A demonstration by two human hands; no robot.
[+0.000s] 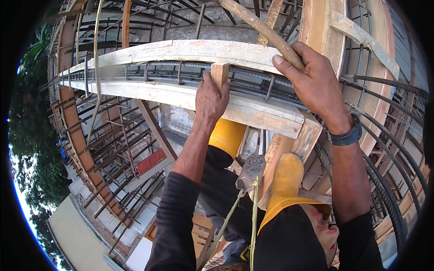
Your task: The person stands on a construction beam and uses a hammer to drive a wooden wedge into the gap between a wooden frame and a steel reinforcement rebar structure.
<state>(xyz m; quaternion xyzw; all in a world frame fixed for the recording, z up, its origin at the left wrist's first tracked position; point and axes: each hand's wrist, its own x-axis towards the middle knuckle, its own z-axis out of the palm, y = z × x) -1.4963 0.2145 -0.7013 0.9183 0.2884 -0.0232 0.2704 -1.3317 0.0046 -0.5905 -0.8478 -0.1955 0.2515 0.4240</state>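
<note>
My left hand point(211, 100) grips a short upright wooden block point(220, 72) set between the two boards of a beam formwork point(190, 49) that holds steel rebar point(253, 83). Higher up, my right hand point(312, 79) is closed around a wooden handle point(257, 25) that slants up to the left; its head is out of view. A dark watch point(346, 135) sits on my right wrist. Below, my yellow rubber boots point(287, 178) stand on the timber frame.
A clear plastic bottle point(249, 170) hangs on a yellow cord point(254, 212) at my waist. Curved rebar cages point(389, 149) fill the right side, timber props and bars point(117, 149) the left. Far below lie a pale wall point(77, 230) and trees point(31, 135).
</note>
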